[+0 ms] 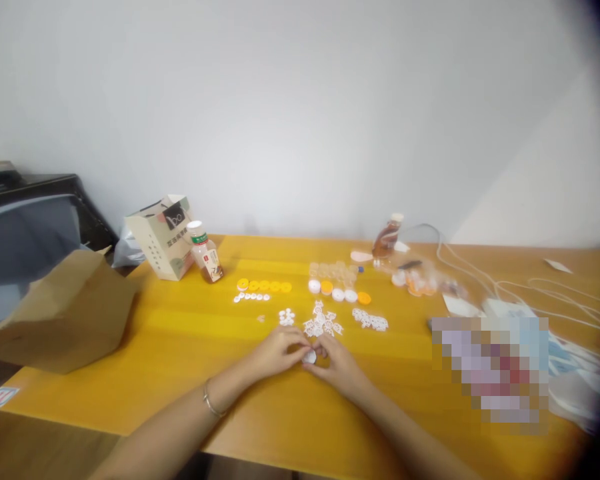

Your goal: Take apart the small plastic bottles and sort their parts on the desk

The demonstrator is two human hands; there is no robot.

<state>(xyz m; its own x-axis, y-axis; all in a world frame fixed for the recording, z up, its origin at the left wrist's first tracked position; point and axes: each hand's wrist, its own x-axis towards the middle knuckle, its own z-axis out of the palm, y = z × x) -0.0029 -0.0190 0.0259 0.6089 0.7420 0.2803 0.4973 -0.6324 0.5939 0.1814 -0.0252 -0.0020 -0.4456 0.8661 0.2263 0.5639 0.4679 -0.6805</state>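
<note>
A small white round disc (309, 357) is held between both hands above the near middle of the table. My left hand (280, 350) is closed, with thumb and fingertips at the disc's left and upper edge. From the other side, my right hand (339, 365) pinches the same disc. Just beyond the hands lies a pile of white cut-out pieces (322, 321). To its left is a cluster of small white round parts (287, 317), and to its right more white cut-out pieces (370, 319) overlap in a row.
Farther back are yellow discs (264, 286), small white parts (253, 297), white and orange discs (338, 294) and clear round pieces (333, 271). Two bottles (206, 253) (387, 237), a carton bag (163, 240), a brown paper bag (80, 313) and white cables (530, 293) surround them.
</note>
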